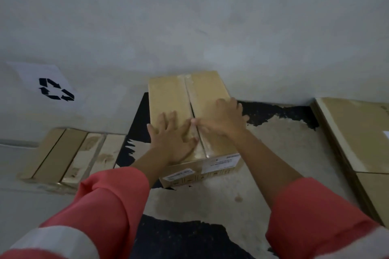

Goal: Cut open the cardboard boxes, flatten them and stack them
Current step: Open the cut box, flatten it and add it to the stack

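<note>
A closed brown cardboard box (168,94) stands on the floor against the grey wall, its top flaps meeting at a taped centre seam. My left hand (171,134) lies flat on the left flap with fingers spread. My right hand (221,118) rests palm down on the right flap, its thumb reaching to the seam beside my left fingertips. Neither hand holds a tool. White labels (223,161) show on the box's near side.
A flattened cardboard stack (63,153) lies on the floor at the left. A larger cardboard box (362,132) stands at the right edge. A white sheet with a recycling symbol (48,86) hangs on the wall. The floor (210,206) is patchy black and beige.
</note>
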